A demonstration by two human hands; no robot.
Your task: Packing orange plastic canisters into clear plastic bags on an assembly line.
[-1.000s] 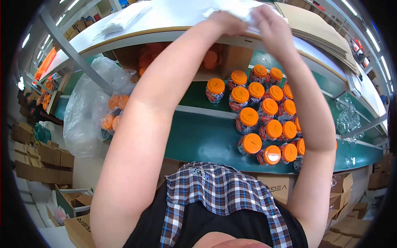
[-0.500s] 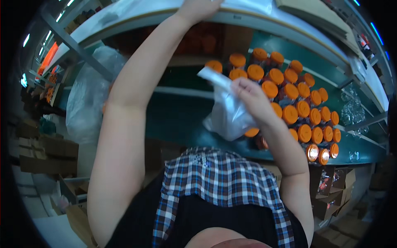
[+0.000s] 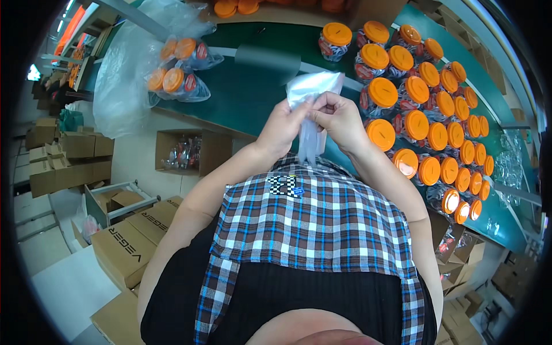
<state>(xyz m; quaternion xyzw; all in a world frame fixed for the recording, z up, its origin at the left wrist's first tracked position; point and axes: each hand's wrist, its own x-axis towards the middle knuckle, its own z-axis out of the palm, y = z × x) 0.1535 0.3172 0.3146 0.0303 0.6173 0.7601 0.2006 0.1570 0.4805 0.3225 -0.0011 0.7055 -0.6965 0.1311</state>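
Observation:
My left hand (image 3: 282, 127) and my right hand (image 3: 340, 119) meet in front of my checked apron, both closed on a translucent plastic bag (image 3: 310, 88). The bag's flat upper part stands above my fingers, and its narrow folds hang below between my hands. To the right of my right hand stand several clear jars with orange lids (image 3: 381, 92), in rows on the green table (image 3: 241, 98). What fills the jars shows only partly through their walls.
Two clear bags of orange-lidded jars (image 3: 183, 84) lie at the table's left, beside a large plastic sheet (image 3: 122, 86). An open carton (image 3: 221, 150) with small packed items is under the table edge. Closed cartons (image 3: 125, 247) stand at lower left. An orange-filled box (image 3: 374, 12) is at the back.
My left hand has come down from the upper shelf to the bag, which only my right hand held before. The view has shifted, showing more of the table and the bagged jars.

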